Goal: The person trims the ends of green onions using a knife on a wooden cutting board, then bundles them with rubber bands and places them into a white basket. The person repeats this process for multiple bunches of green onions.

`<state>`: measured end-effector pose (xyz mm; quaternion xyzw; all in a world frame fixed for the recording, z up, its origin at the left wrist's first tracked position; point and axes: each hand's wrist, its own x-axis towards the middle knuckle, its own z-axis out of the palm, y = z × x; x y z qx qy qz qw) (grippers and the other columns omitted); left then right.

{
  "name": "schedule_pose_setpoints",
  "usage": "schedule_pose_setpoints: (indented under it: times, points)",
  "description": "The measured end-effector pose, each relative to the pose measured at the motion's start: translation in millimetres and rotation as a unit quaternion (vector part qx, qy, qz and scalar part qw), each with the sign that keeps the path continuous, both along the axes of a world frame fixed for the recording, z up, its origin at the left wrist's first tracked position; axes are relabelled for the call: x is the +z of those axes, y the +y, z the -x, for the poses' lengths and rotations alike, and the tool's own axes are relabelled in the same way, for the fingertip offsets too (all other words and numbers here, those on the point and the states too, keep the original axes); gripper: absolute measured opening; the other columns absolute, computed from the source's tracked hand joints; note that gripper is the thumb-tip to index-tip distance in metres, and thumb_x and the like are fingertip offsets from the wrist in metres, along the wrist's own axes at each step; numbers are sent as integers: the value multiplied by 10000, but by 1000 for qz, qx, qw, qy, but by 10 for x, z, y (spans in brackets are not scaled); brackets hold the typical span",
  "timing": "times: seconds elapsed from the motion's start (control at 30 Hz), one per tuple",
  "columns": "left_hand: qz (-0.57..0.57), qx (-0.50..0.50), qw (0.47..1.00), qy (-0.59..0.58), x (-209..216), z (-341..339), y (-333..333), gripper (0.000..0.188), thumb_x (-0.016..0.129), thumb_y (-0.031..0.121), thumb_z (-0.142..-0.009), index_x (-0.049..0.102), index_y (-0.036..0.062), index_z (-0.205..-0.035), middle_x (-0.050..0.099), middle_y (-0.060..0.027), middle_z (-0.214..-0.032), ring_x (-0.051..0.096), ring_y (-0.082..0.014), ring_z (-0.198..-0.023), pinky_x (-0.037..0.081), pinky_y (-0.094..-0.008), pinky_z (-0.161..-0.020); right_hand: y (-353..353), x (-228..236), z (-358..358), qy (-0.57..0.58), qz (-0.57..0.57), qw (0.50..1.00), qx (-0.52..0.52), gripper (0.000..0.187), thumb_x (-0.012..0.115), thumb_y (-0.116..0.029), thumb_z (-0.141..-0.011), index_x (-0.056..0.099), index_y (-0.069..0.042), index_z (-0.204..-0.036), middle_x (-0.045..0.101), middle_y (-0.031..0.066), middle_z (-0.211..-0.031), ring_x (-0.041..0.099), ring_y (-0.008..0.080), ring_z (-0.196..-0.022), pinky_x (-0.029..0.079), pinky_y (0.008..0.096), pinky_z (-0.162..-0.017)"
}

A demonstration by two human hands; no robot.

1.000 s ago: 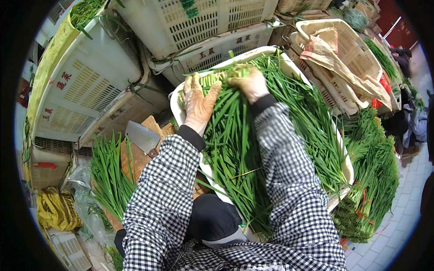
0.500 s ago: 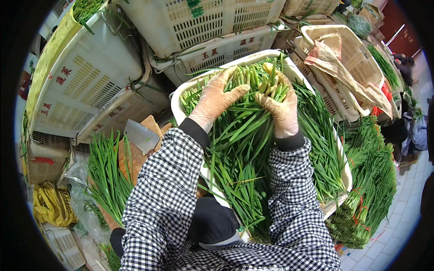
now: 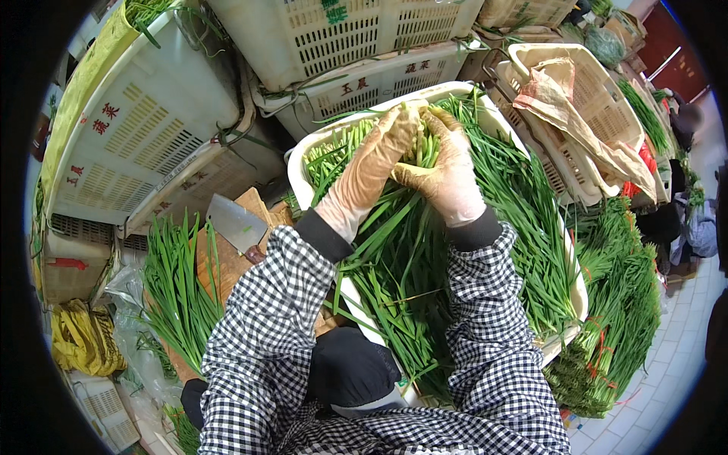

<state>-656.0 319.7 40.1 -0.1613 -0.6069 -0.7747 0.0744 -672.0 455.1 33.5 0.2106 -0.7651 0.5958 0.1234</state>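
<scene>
A white plastic crate in front of me is filled with long green garlic chives, their pale stem ends toward the far side. Over its far half, my gloved left hand and gloved right hand are closed together round a bunch of chive stems. The pale cut ends show between my fingers, and the green leaves hang down toward me. Both gloves are thin and stained yellowish. The palms and some of the fingertips are hidden.
Left of the crate, a cleaver lies on a wooden board beside more chives. Stacked white crates stand at left and behind. At right are a cream basket with a cloth sack and bundled greens.
My hands have come together, the right one moving left, and now squeeze the stems into one tighter bunch. Before, they were apart, with the stems spread between them.
</scene>
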Motion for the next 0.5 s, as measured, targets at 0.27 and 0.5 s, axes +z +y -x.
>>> schedule_pose_setpoints:
  times: [0.27,0.5]
  points:
    - [-119,-33,991,-41,475,-420,-162,635,594,408,-865,398,8,-1317,418,-144,-1320,411,-298,-1241,341,-398,-1034,91,126,-256,-172,311,919,171,710,675,118,-715,368,1,-1345,551,97,-1166,578,144,-957,499,266,-837]
    - [49,118,975,-182,-59,-192,-727,469,535,406,-906,533,21,-1174,590,-67,-1034,574,-146,-894,459,-251,-785,207,209,-366,-162,286,933,143,628,705,80,-700,461,0,-1273,614,64,-1039,596,131,-917,498,266,-824]
